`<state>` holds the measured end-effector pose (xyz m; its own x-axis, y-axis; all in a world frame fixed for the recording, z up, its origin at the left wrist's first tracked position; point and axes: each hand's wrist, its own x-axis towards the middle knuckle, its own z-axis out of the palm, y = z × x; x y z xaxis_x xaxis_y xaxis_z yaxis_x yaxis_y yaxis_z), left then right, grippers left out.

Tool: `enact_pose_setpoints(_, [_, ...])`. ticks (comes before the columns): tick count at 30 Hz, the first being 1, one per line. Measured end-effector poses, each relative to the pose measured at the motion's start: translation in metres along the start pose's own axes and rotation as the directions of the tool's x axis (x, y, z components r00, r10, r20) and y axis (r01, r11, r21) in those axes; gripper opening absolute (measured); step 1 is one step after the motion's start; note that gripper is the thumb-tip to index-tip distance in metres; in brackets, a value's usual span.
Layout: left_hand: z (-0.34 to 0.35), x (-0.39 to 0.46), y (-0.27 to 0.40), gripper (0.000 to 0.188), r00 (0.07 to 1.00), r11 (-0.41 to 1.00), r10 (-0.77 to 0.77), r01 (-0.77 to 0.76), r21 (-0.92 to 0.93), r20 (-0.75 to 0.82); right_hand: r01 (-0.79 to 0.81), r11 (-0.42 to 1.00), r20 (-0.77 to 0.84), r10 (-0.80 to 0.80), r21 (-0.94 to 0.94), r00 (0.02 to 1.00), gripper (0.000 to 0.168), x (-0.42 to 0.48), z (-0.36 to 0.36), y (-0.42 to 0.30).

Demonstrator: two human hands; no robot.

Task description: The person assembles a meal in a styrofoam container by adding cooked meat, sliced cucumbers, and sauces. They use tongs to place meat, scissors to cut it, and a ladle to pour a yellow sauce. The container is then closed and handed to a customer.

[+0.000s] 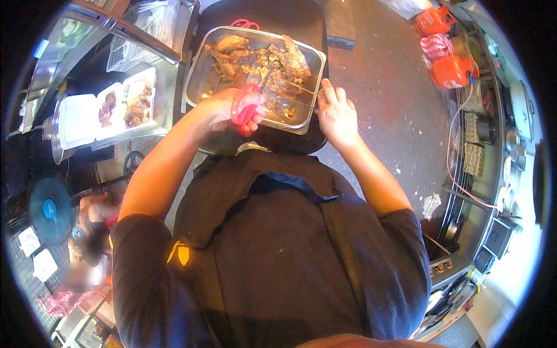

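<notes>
A rectangular metal tray (198,87) holds several browned pieces of cooked meat, with crumbs and a little liquid on its bottom. My left hand (222,106) is over the tray's near left part, its fingers through the red handles of a pair of scissors (245,108); the blades are hard to make out against the food. At the right rim, my right hand (336,108) grips thin metal tongs (304,88). Their two arms reach into the tray, apart, and one end is at a meat piece (282,82). Red looped handles (246,24) show behind the far rim.
Left, a steel counter (165,102) carries an opened white foam food box (126,106) with food, beside a plastic basket (130,52). A fan (50,209) and a person (89,235) are lower left. Orange gas cylinders (452,71) and a hose (452,143) line the right.
</notes>
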<state>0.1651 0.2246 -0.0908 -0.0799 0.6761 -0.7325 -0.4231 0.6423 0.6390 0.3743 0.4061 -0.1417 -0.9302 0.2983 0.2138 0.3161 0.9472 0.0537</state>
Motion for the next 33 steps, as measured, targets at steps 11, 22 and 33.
enact_pose_setpoints(11, [-0.003, -0.063, -0.055, 0.048, 0.988, 0.982, 0.035, -0.061, -0.178, -0.15, 0.089, 0.99, 0.159, -0.071, -0.111, 0.985, 0.024, 0.03, -0.004, -0.02])
enact_pose_setpoints(22, [-0.01, -0.077, -0.072, 0.043, 0.971, 0.961, 0.094, -0.146, -0.235, -0.219, -0.043, 0.999, 0.388, 0.038, 0.004, 0.921, 0.019, 0.039, 0.006, -0.029])
enact_pose_setpoints(33, [-0.007, -0.053, -0.106, 0.036, 0.54, 0.411, 0.762, 0.023, 0.911, -0.357, -0.74, -0.377, 0.742, -0.174, 0.557, 0.647, 0.022, 0.043, -0.03, 0.006])
